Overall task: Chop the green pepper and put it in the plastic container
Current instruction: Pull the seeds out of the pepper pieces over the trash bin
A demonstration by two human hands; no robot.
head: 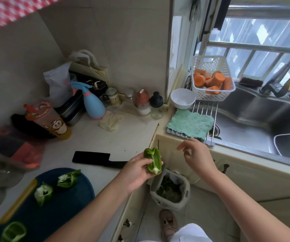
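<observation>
Green pepper quarter [153,160], hollow side up, sits clasped in my left hand [137,169] over the small grey waste bin with its lid open [168,189]. My right hand [197,155] hangs beside it, fingers loose and holding nothing. I judge this to be the seed-clearing step: pinch the pale ribs out and let them drop straight down. Three other green pepper pieces [44,193] wait on the dark blue cutting board [57,212]; the black knife [97,158] lies beyond.

One green pepper piece [153,161] sits hollow side up in the left hand [137,172], over the bin. Three more pepper pieces [43,193] lie scattered on the dark blue cutting board [53,215].
</observation>
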